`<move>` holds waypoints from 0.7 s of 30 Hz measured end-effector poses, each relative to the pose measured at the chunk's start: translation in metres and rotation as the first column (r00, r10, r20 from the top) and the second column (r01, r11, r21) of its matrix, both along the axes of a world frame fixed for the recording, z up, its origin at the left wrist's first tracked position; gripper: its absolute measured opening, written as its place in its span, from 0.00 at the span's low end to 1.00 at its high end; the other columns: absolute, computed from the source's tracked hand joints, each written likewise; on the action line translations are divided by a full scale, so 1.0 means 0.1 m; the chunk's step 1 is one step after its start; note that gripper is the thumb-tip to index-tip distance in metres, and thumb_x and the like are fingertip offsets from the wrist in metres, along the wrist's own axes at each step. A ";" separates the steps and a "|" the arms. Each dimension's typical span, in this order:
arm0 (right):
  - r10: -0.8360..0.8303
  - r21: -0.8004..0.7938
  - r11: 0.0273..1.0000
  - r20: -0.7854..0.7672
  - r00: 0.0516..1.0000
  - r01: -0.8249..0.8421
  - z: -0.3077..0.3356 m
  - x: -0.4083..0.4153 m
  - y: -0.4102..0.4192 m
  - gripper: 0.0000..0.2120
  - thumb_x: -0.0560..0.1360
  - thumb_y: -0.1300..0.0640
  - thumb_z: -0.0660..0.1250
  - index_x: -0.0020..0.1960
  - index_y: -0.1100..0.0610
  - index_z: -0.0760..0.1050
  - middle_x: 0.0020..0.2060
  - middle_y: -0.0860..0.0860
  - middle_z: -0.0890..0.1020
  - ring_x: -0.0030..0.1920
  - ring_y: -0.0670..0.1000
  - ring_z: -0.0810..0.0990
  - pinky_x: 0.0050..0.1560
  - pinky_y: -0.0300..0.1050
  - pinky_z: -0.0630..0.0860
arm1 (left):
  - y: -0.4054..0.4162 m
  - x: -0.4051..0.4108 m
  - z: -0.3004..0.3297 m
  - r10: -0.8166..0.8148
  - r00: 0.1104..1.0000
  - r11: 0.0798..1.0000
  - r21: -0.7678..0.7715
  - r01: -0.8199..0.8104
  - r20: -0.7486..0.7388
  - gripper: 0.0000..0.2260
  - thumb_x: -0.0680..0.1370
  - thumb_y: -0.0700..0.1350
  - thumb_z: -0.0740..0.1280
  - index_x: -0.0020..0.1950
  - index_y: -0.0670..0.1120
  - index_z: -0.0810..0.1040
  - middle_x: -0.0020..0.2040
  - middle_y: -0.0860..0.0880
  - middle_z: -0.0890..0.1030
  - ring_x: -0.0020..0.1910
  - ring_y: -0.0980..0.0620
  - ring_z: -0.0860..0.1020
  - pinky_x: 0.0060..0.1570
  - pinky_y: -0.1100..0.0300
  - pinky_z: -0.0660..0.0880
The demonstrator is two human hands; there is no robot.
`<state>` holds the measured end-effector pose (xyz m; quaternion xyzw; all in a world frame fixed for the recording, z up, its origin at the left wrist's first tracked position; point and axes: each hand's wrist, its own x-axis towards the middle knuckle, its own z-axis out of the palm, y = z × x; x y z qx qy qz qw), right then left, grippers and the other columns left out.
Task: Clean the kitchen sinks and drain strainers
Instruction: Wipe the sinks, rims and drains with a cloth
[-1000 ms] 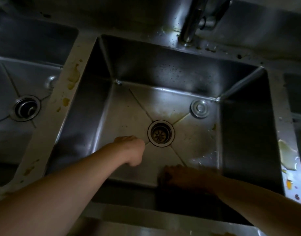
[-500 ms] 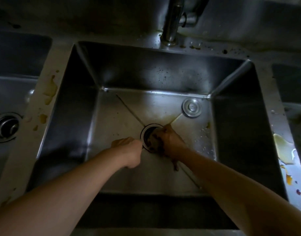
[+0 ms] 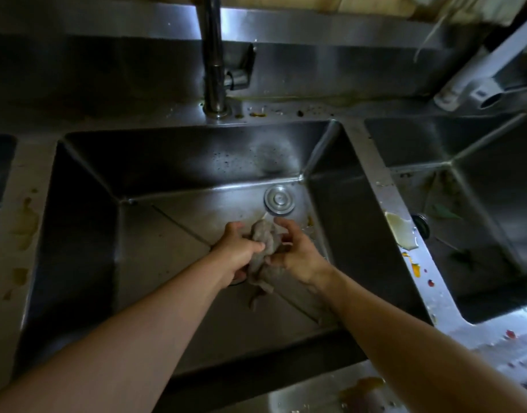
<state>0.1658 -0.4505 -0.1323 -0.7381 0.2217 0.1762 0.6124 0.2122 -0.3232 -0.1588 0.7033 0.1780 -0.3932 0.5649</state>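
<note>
Both hands now meet over the middle of the center sink [image 3: 86,222]; half a sec ago the right one was down at the drain w/ a dark wad and the left was a bare fist beside it. Since then the wad is up off the floor, so the drain strainer looks cleared of gunk, or at least the cloth is lifted for wringing; can't tell which. Judgement: center basin is mid-clean, not done. Yellow-brown stains still on the tabletop [image 3: 25,222] at left.

L to R:
- Left hand [image 3: 237,248]: forearm comes in from bottom left, fingers curled round the near side of the grey rag [image 3: 263,244], thumb over the top. Grasping it.
- Rag: wet, crumpled, a tail hanging down toward the basin floor. Held between both hands, above the drain [image 3: 237,282], which is mostly hidden under the left wrist; only a sliver of rim shows.
- Right hand [image 3: 298,253]: forearm from bottom right, palm turned toward the rag, fingers half bent and touching its far side, thumb raised. Looser hold than the left, but gripping.
- Drain stopper [image 3: 279,200]: lying loose on the floor at the back, near the right wall, apart from the hands.
- Right sink [image 3: 479,180]: leaf scraps and debris inside, untouched by the look of it. Food spatter on the divider rim.
</note>
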 end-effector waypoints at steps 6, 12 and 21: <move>0.012 0.059 0.998 -0.031 0.999 -0.011 0.10 -0.05 -0.09 0.32 0.71 0.78 0.65 0.71 0.62 0.63 0.56 0.57 0.73 0.47 0.43 0.75 0.45 0.33 0.75 | -0.09 0.03 0.03 -0.065 0.993 0.998 -0.022 0.063 -0.094 0.11 0.78 0.39 0.61 0.58 0.50 0.74 0.47 0.46 0.79 0.44 0.47 0.76 0.36 0.59 0.70; -0.012 0.123 0.992 -0.041 0.999 0.017 0.15 -0.04 -0.23 0.28 0.74 0.77 0.59 0.72 0.63 0.61 0.61 0.61 0.73 0.52 0.50 0.73 0.43 0.30 0.75 | -0.19 0.10 0.09 -0.061 0.993 0.997 -0.062 0.055 -0.100 0.11 0.77 0.37 0.63 0.56 0.50 0.71 0.49 0.46 0.79 0.46 0.47 0.79 0.37 0.55 0.75; 0.154 -0.702 0.711 0.118 0.981 -0.027 0.58 0.14 -0.98 0.24 0.72 0.59 0.69 0.66 0.55 0.68 0.62 0.55 0.67 0.61 0.57 0.72 0.61 0.46 0.69 | -0.80 0.13 0.25 0.041 0.997 0.998 -0.049 -0.038 0.062 0.14 0.78 0.36 0.63 0.59 0.49 0.66 0.49 0.48 0.76 0.39 0.52 0.76 0.25 0.62 0.72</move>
